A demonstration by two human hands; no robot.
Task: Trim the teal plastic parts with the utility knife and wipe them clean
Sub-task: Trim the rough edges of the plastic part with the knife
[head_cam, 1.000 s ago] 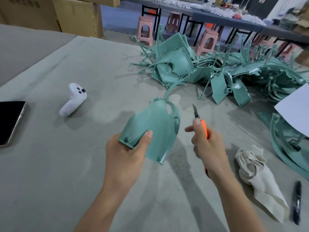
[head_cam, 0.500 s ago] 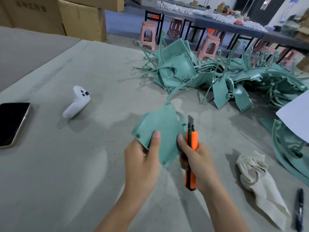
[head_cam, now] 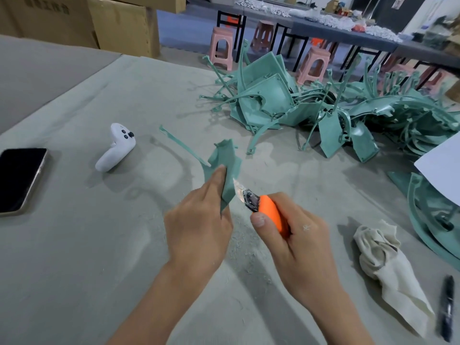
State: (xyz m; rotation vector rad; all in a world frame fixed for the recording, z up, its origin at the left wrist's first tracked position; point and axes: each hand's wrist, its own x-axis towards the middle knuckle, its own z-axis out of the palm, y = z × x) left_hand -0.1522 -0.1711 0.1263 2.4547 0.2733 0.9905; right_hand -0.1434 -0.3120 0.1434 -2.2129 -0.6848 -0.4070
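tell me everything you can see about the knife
The knife has an orange, plastic-looking handle and a dark metal head with a short shiny blade pushed out. The right hand grips the handle, hiding most of it, with the thumb on its near side. The knife is held above the table, blade pointing up and left, its tip at the edge of the teal part held by the left hand.
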